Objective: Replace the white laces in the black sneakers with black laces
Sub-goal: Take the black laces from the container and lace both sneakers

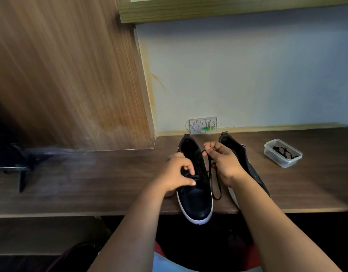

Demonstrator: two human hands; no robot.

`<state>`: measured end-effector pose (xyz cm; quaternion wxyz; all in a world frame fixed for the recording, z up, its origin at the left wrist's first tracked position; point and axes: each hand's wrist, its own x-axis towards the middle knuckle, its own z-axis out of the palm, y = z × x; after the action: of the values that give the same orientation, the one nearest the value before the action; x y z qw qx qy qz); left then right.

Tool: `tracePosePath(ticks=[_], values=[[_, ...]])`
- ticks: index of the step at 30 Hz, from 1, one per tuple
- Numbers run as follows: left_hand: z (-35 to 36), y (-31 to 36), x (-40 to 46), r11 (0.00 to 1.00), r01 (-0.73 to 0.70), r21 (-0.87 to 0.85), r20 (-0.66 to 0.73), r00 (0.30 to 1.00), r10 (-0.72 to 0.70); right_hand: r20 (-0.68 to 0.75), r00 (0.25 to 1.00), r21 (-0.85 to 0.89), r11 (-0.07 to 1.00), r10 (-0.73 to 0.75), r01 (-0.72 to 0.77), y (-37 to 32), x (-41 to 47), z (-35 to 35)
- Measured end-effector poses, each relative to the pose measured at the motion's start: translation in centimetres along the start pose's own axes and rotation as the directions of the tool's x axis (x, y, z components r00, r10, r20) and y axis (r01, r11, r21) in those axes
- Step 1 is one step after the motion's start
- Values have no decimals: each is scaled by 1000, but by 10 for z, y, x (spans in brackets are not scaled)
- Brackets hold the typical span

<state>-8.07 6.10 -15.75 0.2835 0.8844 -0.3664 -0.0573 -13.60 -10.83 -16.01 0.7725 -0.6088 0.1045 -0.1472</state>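
The left hand (179, 171), just below the frame's centre, pinches a black lace (215, 185) against the lowest eyelets of the near sneaker (195, 195). The right hand (224, 161), just right of it, pinches the same lace higher up, its fingers curled round the free end. Between the two hands the lace hangs in a slack loop that droops between the shoes toward the front edge of the tabletop (90, 183).

The main risk, as I judge it, is that a pull from the right hand drags the lace through unevenly, leaving one end too short, or twists it in the eyelet. The loose loop could also snag.

The near sneaker's long axis runs from bottom to top of the frame, toe toward the person and overhanging the tabletop's edge, heel toward the wall. The second sneaker (247, 165) lies beside it to the right, angled slightly. At right, a clear plastic container (283, 154) holds another black lace.
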Motion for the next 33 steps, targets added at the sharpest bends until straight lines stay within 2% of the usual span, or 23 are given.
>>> tracePosePath(ticks=[1,3,8,10,14,16,18,20,22,24,27,28,31,33], values=[[6,5,1,995,-58,79,1,998,59,-3,1000,37,999,26,-25,-3,-1,1],[14,10,2,974,-87,209,12,996,87,-17,998,61,997,55,-54,-5,-2,0],[16,8,5,954,-76,289,-22,996,86,-51,996,73,995,78,-74,-5,-4,-1],[16,3,6,963,-60,261,-23,997,69,-68,994,72,994,81,-76,-6,-4,-2],[17,-2,6,998,3,-67,76,997,2,-72,994,97,993,79,-72,-8,-6,-3],[17,-5,6,991,37,-125,124,992,-22,-66,995,96,993,73,-66,-9,-7,-2],[16,-10,6,984,53,-168,45,998,-46,-67,995,110,992,72,-64,-9,-7,-2],[13,-17,7,982,75,-174,-93,991,-92,-69,994,134,988,82,-72,-9,-6,-2],[8,-23,6,977,131,-166,-152,976,-157,-71,993,142,986,94,-84,-9,-5,-4],[3,-30,4,955,207,-211,-75,971,-227,-75,992,120,989,99,-89,-7,-3,-5],[1,-37,-3,911,312,-269,214,942,-259,-82,993,67,994,90,-85,-4,0,-8],[2,-38,-4,917,316,-244,251,934,-255,-84,993,66,995,85,-80,-5,0,-8],[6,-35,-2,953,271,-136,183,952,-245,-81,996,13,1000,22,-21,-6,-1,-8],[6,-33,-1,957,275,-93,151,954,-259,-55,997,-132,991,-45,38,-4,-2,-10]])
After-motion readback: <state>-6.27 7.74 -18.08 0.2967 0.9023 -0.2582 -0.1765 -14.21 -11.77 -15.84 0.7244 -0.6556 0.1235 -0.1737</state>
